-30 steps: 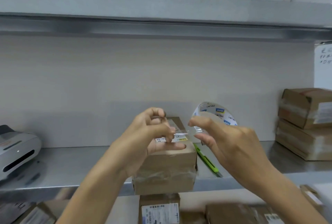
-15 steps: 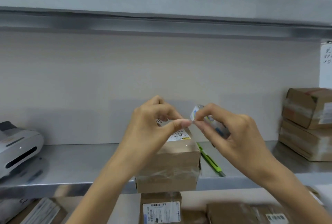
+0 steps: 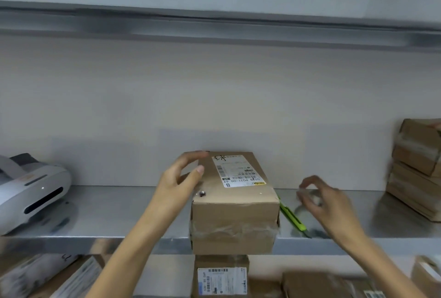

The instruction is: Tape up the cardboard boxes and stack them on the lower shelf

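A brown cardboard box with a white shipping label stands on the steel shelf, and clear tape is wrapped round its front. My left hand arches over the box's top left edge, fingers spread, with the thumb near the top face. To the right of the box, my right hand curls its fingers round a blurred clear tape roll just above the shelf.
A green utility knife lies between the box and my right hand. A white label printer sits at the left. Taped boxes are stacked at the right. More labelled boxes lie below the shelf edge.
My hands have parted from pinching tape in front of me. The left dropped to the box's top left edge. The right moved down and right with the roll toward the shelf.
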{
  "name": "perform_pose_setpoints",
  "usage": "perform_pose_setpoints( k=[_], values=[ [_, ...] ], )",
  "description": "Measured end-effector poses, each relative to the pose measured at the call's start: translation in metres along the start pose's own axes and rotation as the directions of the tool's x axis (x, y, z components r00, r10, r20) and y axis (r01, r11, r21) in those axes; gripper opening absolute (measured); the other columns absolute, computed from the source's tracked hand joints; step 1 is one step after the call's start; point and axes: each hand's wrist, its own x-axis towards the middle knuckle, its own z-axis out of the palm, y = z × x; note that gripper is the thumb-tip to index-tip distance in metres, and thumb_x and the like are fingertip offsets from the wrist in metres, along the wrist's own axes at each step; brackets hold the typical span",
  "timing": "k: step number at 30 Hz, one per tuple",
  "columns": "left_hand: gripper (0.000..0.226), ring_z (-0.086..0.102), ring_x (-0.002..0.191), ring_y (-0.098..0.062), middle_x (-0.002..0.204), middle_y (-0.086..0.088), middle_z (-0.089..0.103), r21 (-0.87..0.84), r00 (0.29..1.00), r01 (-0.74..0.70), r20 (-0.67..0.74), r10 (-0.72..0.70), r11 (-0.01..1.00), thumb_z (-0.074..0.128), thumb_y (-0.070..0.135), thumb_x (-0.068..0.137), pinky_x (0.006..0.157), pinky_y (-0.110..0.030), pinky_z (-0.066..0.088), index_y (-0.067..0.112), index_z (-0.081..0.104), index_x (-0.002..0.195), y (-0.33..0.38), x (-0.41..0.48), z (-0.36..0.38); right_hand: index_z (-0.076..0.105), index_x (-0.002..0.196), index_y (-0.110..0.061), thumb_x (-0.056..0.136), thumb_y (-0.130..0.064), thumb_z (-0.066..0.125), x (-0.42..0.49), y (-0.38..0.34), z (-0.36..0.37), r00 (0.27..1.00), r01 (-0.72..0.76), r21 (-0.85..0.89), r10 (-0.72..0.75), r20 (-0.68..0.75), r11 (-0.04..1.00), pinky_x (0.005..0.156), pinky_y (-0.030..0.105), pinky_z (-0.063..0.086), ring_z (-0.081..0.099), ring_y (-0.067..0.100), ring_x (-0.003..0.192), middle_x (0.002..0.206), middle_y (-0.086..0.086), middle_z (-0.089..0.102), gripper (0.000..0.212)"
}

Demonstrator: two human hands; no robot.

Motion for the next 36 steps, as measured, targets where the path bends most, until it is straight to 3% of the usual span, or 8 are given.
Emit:
perform_pose_setpoints(
  k=[6, 10, 14, 17, 22, 27, 32, 36],
  values=[
    [0.035, 0.054, 0.09, 0.017, 0.12, 0.015, 0.059, -0.06, 0.995, 0.07, 0.07, -0.066, 0.996, 0.038, 0.0, 0.099, 0.07, -0.001, 0.04, 0.016, 0.063, 0.118, -0.005, -0.004, 0.01, 0.062, 0.092, -0.026, 0.086, -0.035, 0.067, 0.006, 0.002, 0.001, 0.97, 0.054, -0.157, -0.015, 0.244, 0.986, 0.067, 0.016, 0.042, 0.059, 0.017, 0.087, 0.087, -0.008, 0.061, 0.012],
    [0.04, 0.052, 0.104, 0.01, 0.125, 0.013, 0.058, -0.061, 0.988, 0.123, 0.101, -0.117, 0.99, 0.035, 0.002, 0.1, 0.074, 0.0, 0.038, 0.021, 0.06, 0.124, -0.004, -0.002, 0.013, 0.066, 0.113, -0.025, 0.092, -0.048, 0.053, 0.002, -0.065, -0.039, 0.962, 0.275, 0.094, -0.273, -0.033, 0.957, 0.098, 0.021, 0.036, 0.051, 0.006, 0.114, 0.116, -0.012, 0.061, 0.034],
    [0.04, 0.054, 0.095, 0.015, 0.122, 0.013, 0.059, -0.09, 0.984, 0.157, 0.104, -0.147, 0.984, 0.034, 0.001, 0.099, 0.072, 0.001, 0.039, 0.02, 0.055, 0.128, -0.005, -0.002, 0.014, 0.056, 0.128, -0.025, 0.092, -0.06, 0.02, -0.015, -0.163, -0.031, 0.777, 0.552, 0.114, -0.559, 0.29, 0.826, 0.111, 0.023, 0.024, 0.043, 0.005, 0.124, 0.131, -0.011, 0.056, 0.062],
    [0.036, 0.056, 0.104, 0.006, 0.126, 0.01, 0.059, -0.125, 0.981, 0.189, 0.063, -0.183, 0.974, 0.037, 0.004, 0.1, 0.075, -0.001, 0.041, 0.023, 0.057, 0.123, -0.009, -0.003, 0.011, 0.038, 0.144, -0.012, 0.096, -0.052, 0.032, -0.021, -0.179, -0.006, 0.711, 0.644, -0.067, -0.563, 0.421, 0.762, 0.116, 0.032, 0.014, 0.035, 0.019, 0.134, 0.146, 0.002, 0.044, 0.063],
    [0.032, 0.056, 0.092, -0.011, 0.121, 0.001, 0.063, -0.124, 0.952, 0.3, 0.109, -0.287, 0.946, 0.038, 0.013, 0.102, 0.073, -0.02, 0.042, 0.029, 0.059, 0.119, -0.008, -0.002, 0.011, 0.072, 0.111, -0.015, 0.079, -0.033, 0.075, -0.029, -0.125, -0.017, 0.891, 0.439, 0.114, -0.448, 0.072, 0.891, 0.089, 0.038, 0.055, 0.065, 0.015, 0.11, 0.115, -0.004, 0.07, 0.037],
    [0.034, 0.067, 0.087, -0.014, 0.109, 0.002, 0.072, -0.465, 0.922, 0.38, 0.122, -0.367, 0.8, 0.039, 0.015, 0.101, 0.068, -0.03, 0.049, 0.031, 0.059, 0.123, -0.012, -0.011, 0.009, 0.062, 0.121, -0.042, 0.057, -0.059, 0.067, -0.038, -0.11, -0.011, 0.995, 0.094, 0.46, -0.068, -0.074, 0.883, 0.105, 0.019, 0.039, 0.052, -0.008, 0.118, 0.125, -0.025, 0.058, 0.067],
    [0.054, 0.055, 0.054, -0.015, 0.081, -0.013, 0.063, -0.394, 0.905, 0.425, 0.181, -0.384, 0.815, 0.029, -0.005, 0.089, 0.044, -0.02, 0.041, 0.017, 0.053, 0.132, -0.019, -0.016, 0.045, 0.069, 0.114, -0.038, 0.07, -0.051, 0.07, 0.009, -0.142, -0.046, 0.913, 0.341, 0.419, -0.402, 0.065, 0.842, 0.097, 0.012, 0.043, 0.054, -0.016, 0.111, 0.115, -0.034, 0.061, 0.046],
    [0.048, 0.039, 0.132, 0.002, 0.144, 0.019, 0.039, -0.282, 0.983, 0.156, -0.046, -0.175, 0.947, 0.049, 0.021, 0.095, 0.102, -0.014, 0.036, 0.036, 0.04, 0.14, -0.002, 0.001, 0.046, 0.065, 0.122, -0.035, 0.078, -0.044, 0.073, 0.014, -0.161, -0.031, 0.788, 0.555, 0.195, -0.586, 0.19, 0.809, 0.089, 0.032, 0.052, 0.064, 0.004, 0.107, 0.113, -0.012, 0.071, 0.046]
  ],
)
